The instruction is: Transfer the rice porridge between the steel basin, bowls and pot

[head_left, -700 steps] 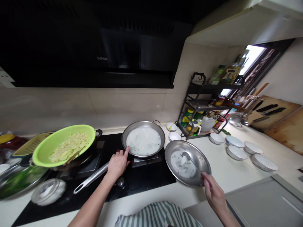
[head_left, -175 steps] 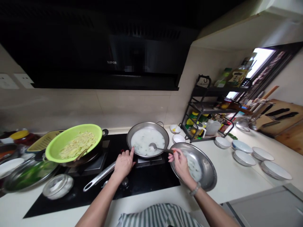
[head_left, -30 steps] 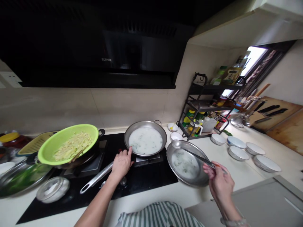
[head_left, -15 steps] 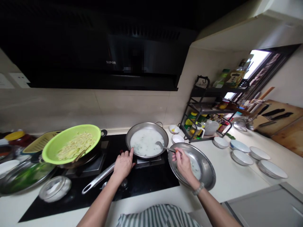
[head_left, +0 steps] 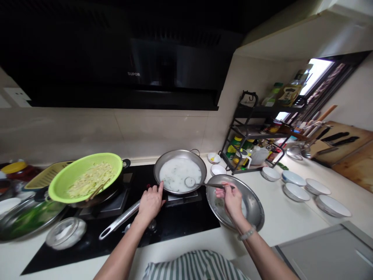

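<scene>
A steel pan (head_left: pixel 201 168) full of white porridge sits on the black cooktop (head_left: pixel 186 217). My left hand (head_left: pixel 150 202) rests against the pan's near-left rim, fingers curled, where the long handle (head_left: pixel 118 221) joins. My right hand (head_left: pixel 231 198) is closed on the handle of a metal ladle (head_left: pixel 190 181), whose bowl lies level in the porridge at the pan's near edge. Under my right hand stands a wide steel bowl (head_left: pixel 256 208) with some porridge in it.
A green colander (head_left: pixel 60 184) of shredded vegetables sits on a pot at left, with a glass lid (head_left: pixel 66 232) and a steel dish (head_left: pixel 17 225) nearby. Several white bowls (head_left: pixel 297 191) line the counter at right. A black spice rack (head_left: pixel 250 136) stands behind them.
Since one second ago my right hand swung the ladle from over the steel bowl back left into the pan. The left hand stayed at the rim.
</scene>
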Tool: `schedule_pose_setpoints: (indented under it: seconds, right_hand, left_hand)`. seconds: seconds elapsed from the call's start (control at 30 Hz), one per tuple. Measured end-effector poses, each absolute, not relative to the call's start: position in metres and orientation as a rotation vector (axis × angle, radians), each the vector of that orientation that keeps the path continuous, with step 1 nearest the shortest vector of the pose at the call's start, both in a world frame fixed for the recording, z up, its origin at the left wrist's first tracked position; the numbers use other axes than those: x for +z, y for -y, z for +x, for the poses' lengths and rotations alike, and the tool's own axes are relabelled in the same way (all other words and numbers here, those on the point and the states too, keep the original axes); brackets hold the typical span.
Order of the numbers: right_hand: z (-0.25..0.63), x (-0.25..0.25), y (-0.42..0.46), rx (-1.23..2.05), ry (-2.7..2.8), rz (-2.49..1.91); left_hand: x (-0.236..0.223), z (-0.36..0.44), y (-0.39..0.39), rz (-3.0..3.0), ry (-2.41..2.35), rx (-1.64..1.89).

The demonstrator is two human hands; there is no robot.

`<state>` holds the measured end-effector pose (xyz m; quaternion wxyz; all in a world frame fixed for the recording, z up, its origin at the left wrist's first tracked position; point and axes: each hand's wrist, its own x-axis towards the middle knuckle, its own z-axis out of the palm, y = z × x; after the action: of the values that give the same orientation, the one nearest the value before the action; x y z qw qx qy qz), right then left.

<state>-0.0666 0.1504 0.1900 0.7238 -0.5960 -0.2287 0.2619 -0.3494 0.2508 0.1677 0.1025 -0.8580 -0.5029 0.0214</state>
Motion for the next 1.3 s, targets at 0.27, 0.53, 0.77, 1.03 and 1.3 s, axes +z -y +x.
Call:
schedule_pose_setpoints:
  seconds: [0.27,0.53,0.77,1.03,1.3]
  right_hand:
    - [-0.066,0.192,-0.15,0.574,0.507,-1.323]
    - [-0.067,0.194,-0.148,0.59,0.476,-1.286]
    - [-0.062,0.207,-0.138,0.602,0.395,-1.224]
    - [-0.024,0.218,-0.09,0.436,0.341,-1.249]
    - [0.019,0.167,-0.034,0.164,0.422,-1.572]
  left_hand:
    - [0.168,-0.35,-0.25,-2.533,1.473,0.05]
    - [0.172,-0.349,-0.249,-2.537,1.476,0.05]
    - [0.171,-0.35,-0.249,-2.546,1.477,0.046]
    - [0.174,-0.35,-0.247,-2.539,1.466,0.028]
    - [0.175,-0.349,-0.248,-2.553,1.49,0.072]
